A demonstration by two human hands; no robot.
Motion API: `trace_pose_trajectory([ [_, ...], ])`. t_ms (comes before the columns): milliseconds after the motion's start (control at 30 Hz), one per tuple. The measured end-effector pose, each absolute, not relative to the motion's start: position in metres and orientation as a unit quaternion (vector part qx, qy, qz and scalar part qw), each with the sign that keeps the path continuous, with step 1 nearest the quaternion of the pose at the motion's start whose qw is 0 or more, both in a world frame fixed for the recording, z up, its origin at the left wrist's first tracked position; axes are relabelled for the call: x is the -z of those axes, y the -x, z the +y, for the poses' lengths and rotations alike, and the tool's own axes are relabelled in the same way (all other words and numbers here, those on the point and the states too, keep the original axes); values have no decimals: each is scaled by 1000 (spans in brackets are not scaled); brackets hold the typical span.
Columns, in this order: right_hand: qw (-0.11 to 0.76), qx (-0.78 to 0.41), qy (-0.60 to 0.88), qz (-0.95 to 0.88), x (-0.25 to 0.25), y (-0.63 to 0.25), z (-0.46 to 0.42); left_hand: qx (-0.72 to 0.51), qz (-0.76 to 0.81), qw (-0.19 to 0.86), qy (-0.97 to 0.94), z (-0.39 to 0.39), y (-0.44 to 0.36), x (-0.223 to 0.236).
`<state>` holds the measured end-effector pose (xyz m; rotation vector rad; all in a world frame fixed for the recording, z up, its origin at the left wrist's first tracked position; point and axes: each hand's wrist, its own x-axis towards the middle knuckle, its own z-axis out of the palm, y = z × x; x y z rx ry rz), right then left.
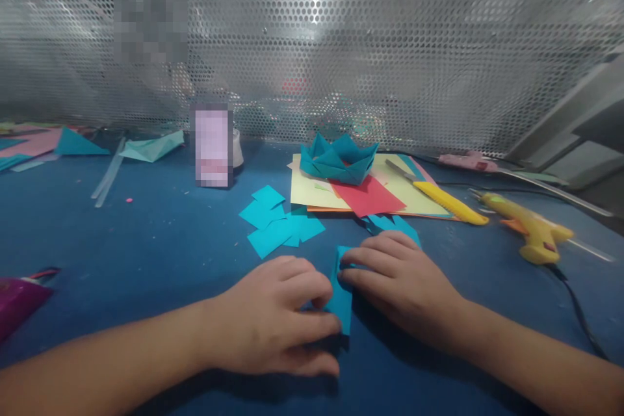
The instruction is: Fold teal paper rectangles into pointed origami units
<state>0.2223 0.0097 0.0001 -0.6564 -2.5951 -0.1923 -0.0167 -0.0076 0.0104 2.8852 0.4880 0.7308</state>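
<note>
A narrow folded piece of blue paper [345, 305] lies on the blue table in front of me, between both hands. My left hand [273, 315] has its fingers bent against the paper's left side and lower part, holding it. From the right, my right hand [400, 276] closes its fingertips on the upper part of the same paper. The fingers partly cover it, so its full shape is hidden. Just beyond my hands lie several small blue paper squares [273, 227]; more blue pieces [400, 227] sit partly behind my right hand.
A folded blue paper crown shape [338, 162] stands on stacked coloured sheets [312, 188], near a red paper [373, 195]. A yellow utility knife [448, 201] lies there with its blade out. Rightward is a yellow glue gun [531, 227]. A phone [213, 146] stands before a perforated metal panel [302, 32].
</note>
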Motion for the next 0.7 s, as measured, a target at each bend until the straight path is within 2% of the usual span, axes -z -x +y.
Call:
trace_pose_trajectory([
  [133, 225, 62, 239, -943, -1, -224, 10, -220, 161, 40, -961, -4, 18, -9],
  [367, 251, 23, 205, -946, -2, -215, 0, -187, 150, 137, -961, 6, 18, -4],
  [700, 227, -223, 209, -925, 5, -212, 4, -231, 213, 188, -931, 5, 18, 1],
])
